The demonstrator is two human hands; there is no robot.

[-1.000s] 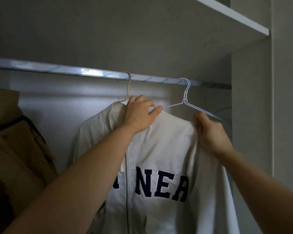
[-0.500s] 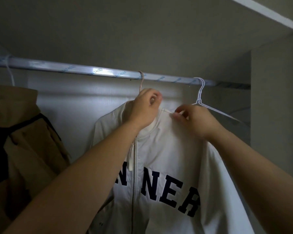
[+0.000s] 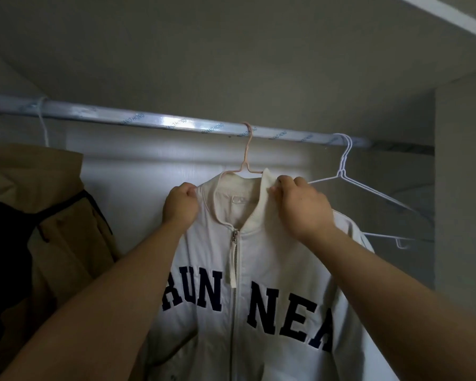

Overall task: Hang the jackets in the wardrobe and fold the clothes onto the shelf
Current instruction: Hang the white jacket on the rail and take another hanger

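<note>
Jacket (image 3: 280, 270) white, navy letters, zipped | left hand (image 3: 179, 204), right hand (image 3: 300, 207) pinch collar | pink hanger (image 3: 245, 163)

White zip-up jacket (image 3: 272, 270) with dark lettering, upright on a pink hanger (image 3: 246, 158), collar open.

The long silver metal rail (image 3: 176, 125) is glossy, catching a bright glare, with a thin printed film wrapped round it. From the rail hangs a thin pink coated-wire hanger (image 3: 246, 155), smooth and dull. To its right on the rail, the white wire hangers (image 3: 344, 163) look smooth and slightly shiny. The cream cloth zip jacket (image 3: 272, 270) has a smooth, faintly sheeny body, a ribbed matt collar, a metal zip and navy stitched-looking letters. Left of it, the tan cloth coat (image 3: 52, 215) is matt. Above the rail, the wardrobe panels (image 3: 231, 50) are flat and matt.
</note>
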